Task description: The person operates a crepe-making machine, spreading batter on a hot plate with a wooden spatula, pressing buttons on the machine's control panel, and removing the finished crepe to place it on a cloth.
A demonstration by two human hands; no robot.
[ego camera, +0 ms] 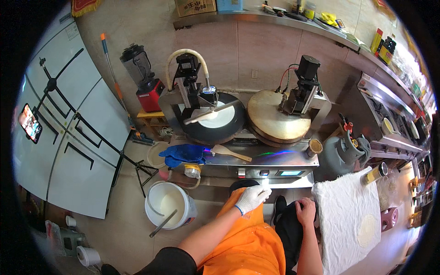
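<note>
My left hand (253, 198), in a white knit glove with a blue cuff, rests on the orange apron (254, 240) over my knee; its fingers are loosely curled and I see nothing in them. Bare, my right hand (305, 210) lies on the black trouser leg, fingers bent. In front, a spreader bar (211, 112) lies over white batter (220, 117) on the left round griddle (213, 137). The right griddle (278, 118) has a pale, browned surface. On the machine's steel front ledge are a blue cloth glove (184, 153) and a wooden spatula (231, 152).
A white bucket of batter (170, 202) with a rod stands at lower left, near a tripod (99, 129). To the right are a white cloth (347, 213) bearing a round flatbread (367, 230), a glass jar (374, 174) and a grey gas cylinder (338, 154). A red-based blender (149, 91) stands behind.
</note>
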